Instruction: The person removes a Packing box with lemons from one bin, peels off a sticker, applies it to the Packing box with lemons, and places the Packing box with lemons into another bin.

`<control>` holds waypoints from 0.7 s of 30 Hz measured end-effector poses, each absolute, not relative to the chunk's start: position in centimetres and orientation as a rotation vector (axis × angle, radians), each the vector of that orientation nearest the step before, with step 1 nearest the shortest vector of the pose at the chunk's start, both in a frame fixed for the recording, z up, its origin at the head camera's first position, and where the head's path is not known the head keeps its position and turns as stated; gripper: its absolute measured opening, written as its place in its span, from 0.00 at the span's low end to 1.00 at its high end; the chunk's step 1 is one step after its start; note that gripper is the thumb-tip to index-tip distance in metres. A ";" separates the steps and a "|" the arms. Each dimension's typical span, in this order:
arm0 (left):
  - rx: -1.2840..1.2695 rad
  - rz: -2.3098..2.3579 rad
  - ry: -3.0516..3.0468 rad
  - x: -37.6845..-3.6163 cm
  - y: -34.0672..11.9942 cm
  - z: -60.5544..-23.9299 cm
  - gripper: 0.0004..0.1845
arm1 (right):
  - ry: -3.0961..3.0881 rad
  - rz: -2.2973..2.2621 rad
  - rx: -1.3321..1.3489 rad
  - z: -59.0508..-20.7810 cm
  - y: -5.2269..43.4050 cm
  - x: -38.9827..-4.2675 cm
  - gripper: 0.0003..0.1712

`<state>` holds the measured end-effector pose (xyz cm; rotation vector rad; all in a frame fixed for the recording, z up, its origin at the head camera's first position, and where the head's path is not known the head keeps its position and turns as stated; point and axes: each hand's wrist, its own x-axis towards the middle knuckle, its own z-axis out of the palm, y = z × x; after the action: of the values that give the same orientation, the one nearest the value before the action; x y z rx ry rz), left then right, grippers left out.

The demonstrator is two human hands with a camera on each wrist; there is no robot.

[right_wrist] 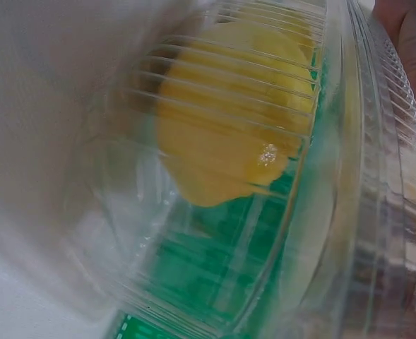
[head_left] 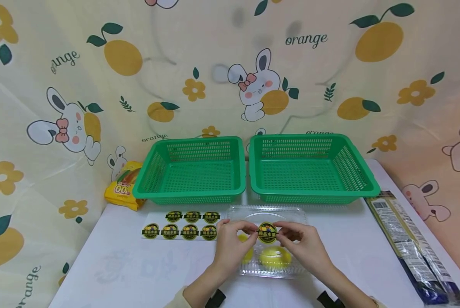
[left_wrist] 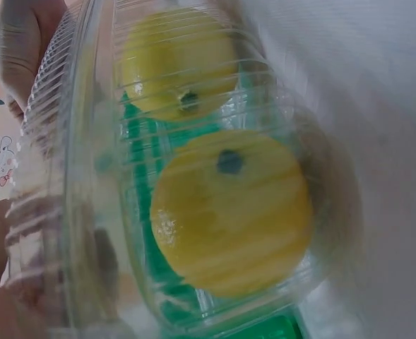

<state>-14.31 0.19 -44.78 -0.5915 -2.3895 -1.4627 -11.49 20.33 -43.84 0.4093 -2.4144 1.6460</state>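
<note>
Both hands held one round sticker over a clear box of two lemons.

Left hand [head_left: 231, 241] and right hand [head_left: 304, 244] each pinched an edge of the sticker [head_left: 267, 231] between thumb and fingertips, the other fingers loosely curled, just above the lid of the clear box [head_left: 270, 246], which lay on the white table [head_left: 137, 269] in front of the baskets. Likely trouble: with both edges pinched, the sticker could have creased, stuck to a fingertip, or landed crooked on the ribbed lid; pressing down could also have slid the light box. Counted: two lemons [left_wrist: 229, 212] in the box, one sticker in hand, seven more on the sheet [head_left: 181, 226] to the left, two green baskets [head_left: 193, 169] behind, one yellow packet [head_left: 123, 188] at far left, and dark packets [head_left: 411, 248] at right, number unclear.
</note>
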 end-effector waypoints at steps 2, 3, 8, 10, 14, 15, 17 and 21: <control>-0.592 -1.430 -2.397 -14.3 0.2 -44.9 0.07 | -2.428 1.612 0.419 -43.9 20.3 -11.5 0.15; -0.591 -1.412 -2.403 -14.3 0.2 -44.9 0.07 | -2.438 1.593 0.420 -43.9 20.2 -11.5 0.15; -0.577 -1.343 -2.422 -14.3 0.3 -45.0 0.07 | -2.476 1.506 0.422 -44.1 20.1 -11.6 0.16; -0.576 -1.323 -2.424 -14.2 0.3 -45.0 0.08 | -2.483 1.481 0.423 -44.1 20.0 -11.6 0.17; -0.577 -1.283 -2.433 -14.2 0.3 -45.1 0.08 | -2.490 1.440 0.422 -44.3 19.9 -11.6 0.17; -0.577 -1.276 -2.437 -14.2 0.3 -45.1 0.08 | -2.491 1.433 0.421 -44.3 19.9 -11.6 0.17; -0.577 -1.263 -2.443 -14.2 0.3 -45.1 0.08 | -2.490 1.424 0.423 -44.4 19.9 -11.7 0.17; -0.575 -1.244 -2.451 -14.2 0.4 -45.1 0.08 | -2.493 1.406 0.431 -44.4 19.9 -11.7 0.17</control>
<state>-14.25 0.35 -45.09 -0.5754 -2.4508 -1.2438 -11.68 19.89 -44.35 0.4313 -2.4928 1.4060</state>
